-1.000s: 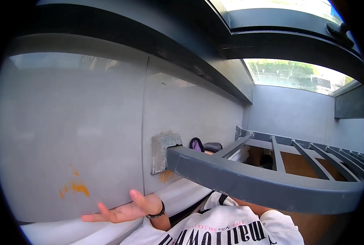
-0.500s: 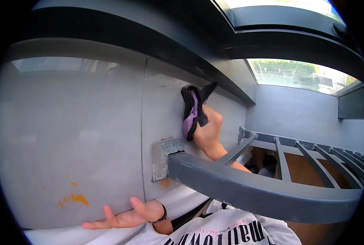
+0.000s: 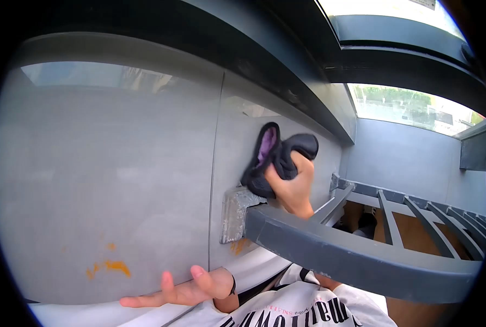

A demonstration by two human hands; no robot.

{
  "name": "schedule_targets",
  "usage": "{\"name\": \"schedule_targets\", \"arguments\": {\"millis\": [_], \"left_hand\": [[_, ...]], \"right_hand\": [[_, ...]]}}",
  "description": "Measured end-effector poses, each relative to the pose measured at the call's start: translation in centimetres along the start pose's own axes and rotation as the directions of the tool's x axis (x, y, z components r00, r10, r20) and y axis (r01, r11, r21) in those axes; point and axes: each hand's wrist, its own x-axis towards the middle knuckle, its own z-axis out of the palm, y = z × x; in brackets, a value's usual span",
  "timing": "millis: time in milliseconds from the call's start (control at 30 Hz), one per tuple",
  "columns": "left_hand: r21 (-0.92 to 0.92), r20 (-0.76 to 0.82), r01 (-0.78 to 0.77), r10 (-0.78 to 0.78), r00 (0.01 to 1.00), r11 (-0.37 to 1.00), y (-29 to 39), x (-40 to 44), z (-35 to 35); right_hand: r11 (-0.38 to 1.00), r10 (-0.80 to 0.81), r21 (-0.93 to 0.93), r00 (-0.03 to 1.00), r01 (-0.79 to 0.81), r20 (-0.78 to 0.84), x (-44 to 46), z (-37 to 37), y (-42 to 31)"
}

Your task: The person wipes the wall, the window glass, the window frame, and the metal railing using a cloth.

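Observation:
My right hand (image 3: 293, 188) grips a bunched black cloth with a purple inner side (image 3: 278, 161). The cloth lies against the grey tiled surface (image 3: 145, 174), right above the metal bracket (image 3: 233, 218) where the rail joins it. Its lower end reaches the bracket's top edge. Low on the left, my left hand (image 3: 194, 290) has its fingers spread, palm partly turned up, with nothing in it. That hand is near the tile's lower edge and the white ledge beneath; whether it rests on them I cannot tell.
A thick grey metal rail (image 3: 357, 259) runs from the bracket to the right, across my front. Thinner bars (image 3: 390, 218) stand behind it. Dark window framing (image 3: 286, 60) borders the tiles above. Orange smears (image 3: 112, 267) mark the lower left tile.
My right hand and the cloth have moved down toward the bracket, and the cloth has changed shape, showing less purple. The whole view has shifted slightly. My left hand stays spread.

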Motion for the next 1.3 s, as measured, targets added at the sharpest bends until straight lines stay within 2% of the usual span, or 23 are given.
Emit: {"name": "schedule_targets", "arguments": {"millis": [67, 100, 167, 233, 300, 367, 400, 433, 467, 500, 533, 633, 767, 867, 967, 1033, 1067, 1133, 1167, 1233, 1300], "left_hand": [[0.026, 0.009, -0.022, 0.022, 1.0, 0.999, -0.1, 0.0, 0.4], [-0.03, -0.014, -0.007, 0.007, 1.0, 1.0, -0.1, -0.1, 0.7], [-0.081, -0.022, 0.007, -0.009, 1.0, 0.997, -0.2, -0.2, 0.4], [-0.061, -0.007, 0.002, -0.002, 1.0, 0.998, -0.2, -0.1, 0.3], [-0.062, -0.008, 0.004, -0.004, 1.0, 0.998, -0.2, -0.1, 0.3], [-0.076, 0.003, 0.002, -0.002, 1.0, 0.997, -0.3, -0.1, 0.3], [-0.087, -0.002, -0.01, 0.01, 1.0, 0.996, -0.3, 0.0, 0.5], [-0.092, -0.003, -0.021, 0.021, 1.0, 0.996, -0.4, -0.1, 0.5], [-0.086, 0.007, -0.02, 0.021, 1.0, 0.996, -0.4, -0.2, 0.0], [-0.071, 0.022, -0.022, 0.024, 0.999, 0.997, -0.4, -0.2, -0.2], [-0.056, 0.018, -0.023, 0.024, 1.0, 0.998, -0.4, -0.2, 0.1], [-0.047, 0.025, -0.019, 0.02, 0.999, 0.999, -0.4, -0.3, 0.0], [-0.058, 0.016, -0.015, 0.016, 1.0, 0.998, -0.7, -0.4, 0.1], [-0.078, 0.01, -0.018, 0.019, 1.0, 0.997, -0.8, -0.5, 0.0], [-0.043, 0.017, -0.032, 0.033, 0.999, 0.999, -0.6, -0.2, 0.0], [-0.086, 0.04, -0.062, 0.066, 0.997, 0.994, -0.7, 0.1, 0.1], [-0.074, 0.038, -0.068, 0.071, 0.997, 0.995, -0.9, 0.1, 0.2], [-0.107, 0.036, -0.069, 0.073, 0.997, 0.992, -0.9, -0.1, 0.3], [-0.085, 0.028, -0.067, 0.07, 0.997, 0.994, -0.9, -0.3, 0.3], [-0.096, 0.042, -0.002, 0.006, 0.999, 0.995, -0.9, -0.8, 0.1], [-0.12, 0.027, 0.012, -0.009, 1.0, 0.993, -0.9, -0.8, 0.2]], "right_hand": [[0.946, -0.32, -0.044, 0.947, 0.321, 0.036, 1.8, 1.4, -2.1], [0.929, -0.365, -0.047, 0.931, 0.366, 0.018, 2.8, 1.8, -3.3], [0.947, -0.282, -0.134, 0.955, 0.292, 0.088, 2.4, 0.8, -1.2], [0.98, -0.172, -0.11, 0.984, 0.166, -0.046, 1.4, -0.5, 1.4], [0.99, 0.138, -0.018, 0.989, -0.139, -0.058, 0.5, -1.0, 1.5], [0.995, -0.093, -0.026, 0.994, 0.092, -0.05, 0.6, 0.4, 0.2], [0.942, -0.328, -0.063, 0.944, 0.329, 0.014, 1.3, 1.1, -1.4], [0.953, -0.287, -0.085, 0.956, 0.292, 0.066, 1.9, 1.1, -2.7], [0.966, -0.232, -0.104, 0.972, 0.235, 0.046, 1.6, 0.8, -1.7], [0.975, -0.185, -0.122, 0.983, 0.186, 0.025, 1.3, 0.1, 0.1], [0.988, -0.111, -0.12, 0.991, 0.102, -0.068, 0.5, -0.4, 2.2], [0.987, 0.153, -0.022, 0.982, -0.157, -0.114, -1.9, -2.5, 5.2], [0.99, 0.132, -0.044, 0.986, -0.137, -0.098, -1.4, -2.1, 4.1], [1.0, -0.018, -0.021, 0.996, 0.02, 0.082, 0.6, -0.9, 0.3], [0.992, -0.032, 0.123, 0.988, 0.013, 0.151, 1.9, 0.5, -1.0], [0.967, -0.049, 0.251, 0.999, 0.053, -0.023, 0.6, 1.6, 0.1], [0.968, -0.058, 0.243, 0.998, 0.064, -0.031, 0.1, 1.2, 0.4], [0.987, -0.082, 0.118, 0.967, 0.113, -0.241, -1.1, 0.9, 2.9], [0.997, 0.029, 0.079, 0.98, -0.014, -0.195, -1.7, -0.4, 3.8], [0.988, 0.083, -0.099, 0.95, -0.118, -0.3, -4.0, -1.8, 7.6], [0.94, 0.149, -0.295, 0.984, -0.171, -0.094, -7.3, -4.0, 6.3]]}}
